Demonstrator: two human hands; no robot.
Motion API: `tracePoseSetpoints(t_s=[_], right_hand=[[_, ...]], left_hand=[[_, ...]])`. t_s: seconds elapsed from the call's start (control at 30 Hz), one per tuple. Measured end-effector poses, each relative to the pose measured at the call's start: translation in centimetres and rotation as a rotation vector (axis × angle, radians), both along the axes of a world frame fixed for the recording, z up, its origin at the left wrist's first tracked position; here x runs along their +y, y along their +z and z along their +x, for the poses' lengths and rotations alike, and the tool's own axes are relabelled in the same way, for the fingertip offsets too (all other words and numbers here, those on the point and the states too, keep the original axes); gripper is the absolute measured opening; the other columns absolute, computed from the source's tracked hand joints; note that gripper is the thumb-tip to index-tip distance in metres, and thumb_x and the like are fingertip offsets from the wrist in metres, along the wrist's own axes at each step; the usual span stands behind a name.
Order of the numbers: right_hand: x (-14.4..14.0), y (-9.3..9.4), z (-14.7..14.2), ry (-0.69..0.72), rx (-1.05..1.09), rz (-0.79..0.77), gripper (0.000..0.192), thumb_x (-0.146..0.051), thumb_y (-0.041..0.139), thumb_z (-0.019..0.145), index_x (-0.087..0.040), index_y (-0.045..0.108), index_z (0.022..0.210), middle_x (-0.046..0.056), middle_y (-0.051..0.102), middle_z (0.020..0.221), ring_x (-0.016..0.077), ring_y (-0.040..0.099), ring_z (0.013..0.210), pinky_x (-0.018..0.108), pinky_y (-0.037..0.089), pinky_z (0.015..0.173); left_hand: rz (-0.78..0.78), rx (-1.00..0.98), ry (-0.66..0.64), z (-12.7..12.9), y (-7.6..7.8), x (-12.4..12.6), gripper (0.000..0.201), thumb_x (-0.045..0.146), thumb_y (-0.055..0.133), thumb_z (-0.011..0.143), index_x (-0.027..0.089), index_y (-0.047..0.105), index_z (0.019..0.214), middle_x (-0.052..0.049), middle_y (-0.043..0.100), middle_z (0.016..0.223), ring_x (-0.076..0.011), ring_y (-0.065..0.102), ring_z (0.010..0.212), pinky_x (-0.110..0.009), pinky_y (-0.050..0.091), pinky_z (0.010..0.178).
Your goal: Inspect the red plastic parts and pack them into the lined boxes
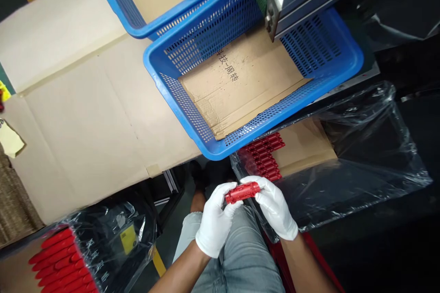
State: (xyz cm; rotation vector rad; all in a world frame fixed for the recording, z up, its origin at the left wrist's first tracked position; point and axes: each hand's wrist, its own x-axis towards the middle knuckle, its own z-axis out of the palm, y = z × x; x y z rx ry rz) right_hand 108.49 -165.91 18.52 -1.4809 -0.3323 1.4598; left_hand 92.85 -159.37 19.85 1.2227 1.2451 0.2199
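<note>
A red cylindrical plastic part with small ridges and slots along its side lies between my two white-gloved hands, above my lap. My left hand pinches its left end between thumb and fingers. At the other end, the thumb and fingers of my right hand close around it. Just beyond my right hand, similar red parts lie in rows inside a plastic-lined box with a cardboard sheet at its bottom.
A blue perforated basket with cardboard inside stands ahead, beside a second blue basket. A metal-edged conveyor end overhangs it. Cardboard covers the table at left. Long red pieces fill a lined box at lower left.
</note>
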Motion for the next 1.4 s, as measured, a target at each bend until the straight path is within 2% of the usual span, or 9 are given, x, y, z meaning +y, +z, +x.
tracePoseSetpoints(t_s=[0.27,0.5,0.63,0.77,0.83,0.93,1.1,1.4], right_hand=[[-0.6,-0.7,0.1,-0.019,0.037,0.011,0.027,-0.035,0.061,0.087,-0.027,0.068,0.111,0.004,0.066,0.115,0.0236,0.060,0.107,0.035,0.045,0.097],[-0.7,-0.8,0.6,-0.006,0.007,-0.003,0.026,-0.035,0.058,0.088,-0.024,0.069,0.109,0.005,0.066,0.113,0.0250,0.059,0.106,0.037,0.044,0.097],[0.0,-0.6,0.6,-0.036,0.028,-0.029,0.024,-0.034,0.055,0.089,-0.023,0.069,0.106,0.005,0.067,0.108,0.0237,0.059,0.101,0.036,0.044,0.095],[1.0,-0.2,0.5,-0.137,0.172,-0.057,0.025,-0.035,0.050,0.091,-0.021,0.068,0.102,0.005,0.065,0.100,0.0204,0.059,0.090,0.033,0.047,0.086],[1.4,-0.2,0.4,-0.170,0.251,-0.055,0.027,-0.037,0.049,0.091,-0.020,0.067,0.100,0.005,0.064,0.093,0.0192,0.058,0.083,0.031,0.048,0.078],[1.6,-0.5,0.2,-0.170,0.362,-0.015,0.027,-0.039,0.050,0.089,-0.018,0.067,0.093,0.004,0.062,0.083,0.0172,0.056,0.074,0.028,0.047,0.069],[2.0,-1.1,-0.2,-0.205,0.491,0.017,0.026,-0.038,0.052,0.086,-0.017,0.067,0.085,0.005,0.064,0.086,0.0154,0.057,0.072,0.026,0.047,0.066],[2.6,-1.1,0.0,-0.208,0.515,0.017,0.028,-0.041,0.054,0.084,-0.016,0.068,0.085,0.004,0.064,0.079,0.0157,0.057,0.070,0.027,0.047,0.065]], left_hand=[[-0.010,-0.004,-0.014,0.3,-0.4,-0.2,0.027,0.024,0.063,0.085,0.023,0.063,0.112,-0.005,0.068,0.108,-0.0199,0.066,0.098,-0.036,0.052,0.092],[-0.046,-0.008,-0.022,0.5,-1.0,-0.6,0.030,0.030,0.064,0.085,0.020,0.063,0.113,-0.008,0.068,0.110,-0.0217,0.068,0.098,-0.036,0.055,0.090],[0.139,0.090,-0.133,1.0,-0.3,-0.7,0.030,0.029,0.067,0.082,0.021,0.064,0.111,-0.007,0.072,0.104,-0.0208,0.070,0.091,-0.034,0.057,0.084],[0.349,0.153,-0.271,1.4,0.4,-1.9,0.049,0.034,0.072,0.080,0.023,0.058,0.125,-0.009,0.074,0.104,-0.0232,0.071,0.090,-0.033,0.058,0.080],[0.409,0.150,-0.300,1.5,0.7,-2.6,0.055,0.035,0.072,0.080,0.023,0.053,0.130,-0.009,0.075,0.103,-0.0223,0.072,0.086,-0.031,0.058,0.077],[0.483,0.147,-0.297,1.7,1.0,-3.3,0.053,0.036,0.074,0.079,0.021,0.055,0.126,-0.007,0.076,0.092,-0.0186,0.072,0.072,-0.028,0.058,0.069],[0.512,0.208,-0.306,2.0,1.1,-3.4,0.039,0.035,0.074,0.078,0.020,0.061,0.112,-0.005,0.076,0.082,-0.0186,0.072,0.069,-0.027,0.057,0.066],[0.505,0.278,-0.303,2.2,0.6,-4.0,0.030,0.030,0.070,0.080,0.020,0.063,0.107,-0.004,0.075,0.079,-0.0171,0.070,0.065,-0.027,0.055,0.066]])
